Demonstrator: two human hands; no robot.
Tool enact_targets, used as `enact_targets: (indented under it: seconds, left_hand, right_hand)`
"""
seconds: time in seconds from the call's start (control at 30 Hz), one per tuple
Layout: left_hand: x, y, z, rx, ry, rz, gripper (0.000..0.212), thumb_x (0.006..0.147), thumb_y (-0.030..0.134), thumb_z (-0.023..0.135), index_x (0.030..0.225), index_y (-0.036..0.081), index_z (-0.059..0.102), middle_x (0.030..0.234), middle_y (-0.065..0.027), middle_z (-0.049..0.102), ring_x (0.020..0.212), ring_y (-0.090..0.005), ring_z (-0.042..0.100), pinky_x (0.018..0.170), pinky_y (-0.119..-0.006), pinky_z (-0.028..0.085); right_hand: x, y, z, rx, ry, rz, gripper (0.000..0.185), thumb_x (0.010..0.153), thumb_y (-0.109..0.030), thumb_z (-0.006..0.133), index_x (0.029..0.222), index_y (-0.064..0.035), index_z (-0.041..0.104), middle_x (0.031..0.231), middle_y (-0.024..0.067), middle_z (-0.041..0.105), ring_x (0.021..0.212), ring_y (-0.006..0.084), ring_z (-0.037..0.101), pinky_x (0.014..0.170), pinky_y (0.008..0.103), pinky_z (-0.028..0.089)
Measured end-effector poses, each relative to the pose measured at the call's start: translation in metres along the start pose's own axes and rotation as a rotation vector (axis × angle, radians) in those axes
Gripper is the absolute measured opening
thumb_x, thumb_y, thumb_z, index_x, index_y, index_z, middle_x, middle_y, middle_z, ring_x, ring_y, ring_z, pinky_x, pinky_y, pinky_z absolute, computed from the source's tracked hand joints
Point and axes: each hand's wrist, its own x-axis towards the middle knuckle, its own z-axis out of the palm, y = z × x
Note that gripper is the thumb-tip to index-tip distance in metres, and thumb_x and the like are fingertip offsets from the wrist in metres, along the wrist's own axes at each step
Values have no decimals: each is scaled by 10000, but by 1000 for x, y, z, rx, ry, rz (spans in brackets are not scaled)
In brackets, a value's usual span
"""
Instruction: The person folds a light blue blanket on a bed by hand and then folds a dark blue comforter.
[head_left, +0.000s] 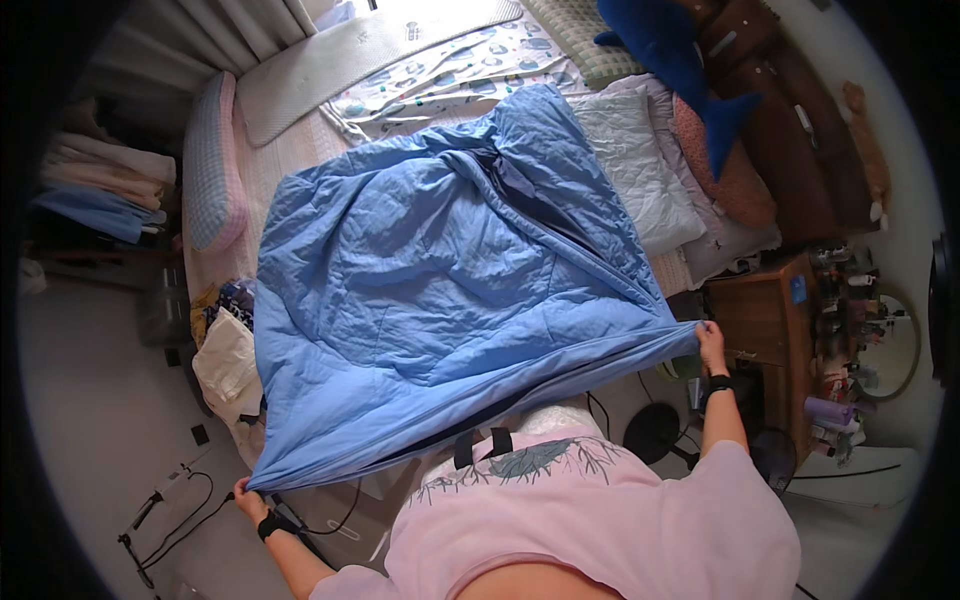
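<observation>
A blue quilt (427, 262) lies spread over the bed, its near edge lifted off and stretched between my hands. My left hand (253, 504) grips the near left corner, low beside my body. On the other side, my right hand (711, 347) pinches the near right corner, close to a wooden dresser. Along the near edge the fabric sags a little, and a dark strip shows in its fold. Wrinkles cross the middle of the quilt. Towards the far right, a long folded edge stands apart and bares a dark navy lining (532, 199).
A gingham-edged pillow (214, 161) and a pale foam pad (360, 67) lie on the bed's far left. At right are a folded white quilt (637, 165), a blue plush whale (667, 52) and the wooden dresser (757, 300). Cables (180, 517) and a black round base (651, 433) stand low down.
</observation>
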Motion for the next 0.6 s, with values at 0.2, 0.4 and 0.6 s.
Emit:
enact_targets:
  seconds: [0.2,0.4,0.6]
  left_hand:
    - [3,-8,43,174,-134,132,290,658,-152,330,782,23,526,742,-32,504,687,-128,446,641,-228,376]
    - [-10,48,84,486,-470,-53,439,596,-101,589,1007,23,494,885,-80,529,780,-171,502,720,-273,411]
    - [18,106,206,420,-752,476,588,692,53,631,1227,35,385,1209,-159,437,1104,-281,433,883,-362,380]
  right_hand:
    - [36,-52,65,29,-128,-127,143,832,-147,549,878,-17,508,778,1,506,738,80,468,678,226,394]
    - [83,-129,130,-27,-197,-268,178,826,-173,551,889,-10,515,758,18,512,735,93,470,673,230,387]
    - [141,-97,202,-158,-153,-314,243,792,-227,568,885,-9,517,774,133,563,747,225,540,684,316,418]
